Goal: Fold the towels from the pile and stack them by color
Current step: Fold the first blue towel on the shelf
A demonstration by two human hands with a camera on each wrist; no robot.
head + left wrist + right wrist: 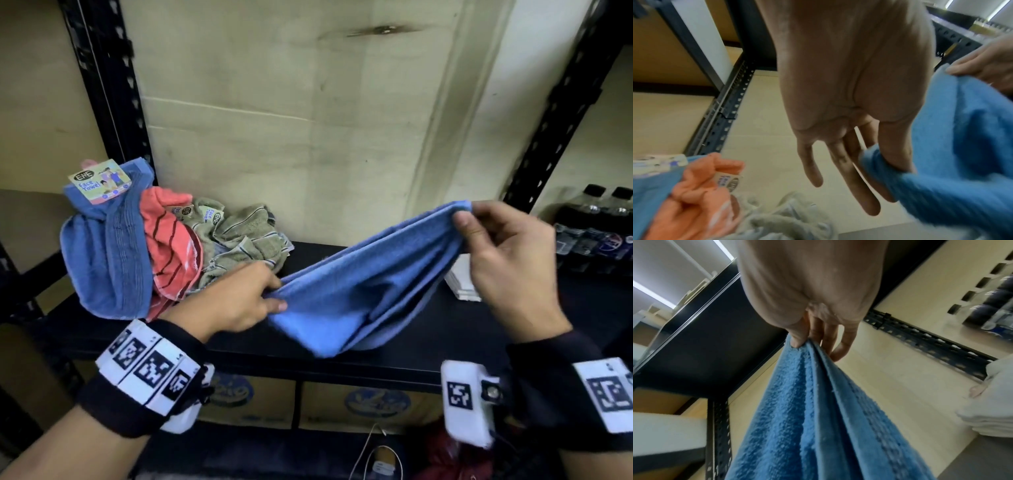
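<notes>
A light blue towel [370, 284] hangs stretched between my two hands above the black shelf [428, 339]. My left hand [239, 298] pinches its lower left end between thumb and fingers; in the left wrist view the same towel [962, 162] is pinched under my thumb. My right hand [496, 253] pinches the upper right corner, held higher; the right wrist view shows the towel [818, 418] hanging from my fingertips [797, 342]. The pile at the left holds a darker blue towel [106, 250] with a paper label, an orange striped towel [171, 246] and a grey-green striped towel [246, 236].
A stack of folded white towels [460, 277] lies on the shelf behind my right hand. Dark soda bottles [596, 233] stand at the far right. Black rack uprights [113, 85] flank the bay, with a plywood back panel. Cardboard boxes [363, 404] sit on the level below.
</notes>
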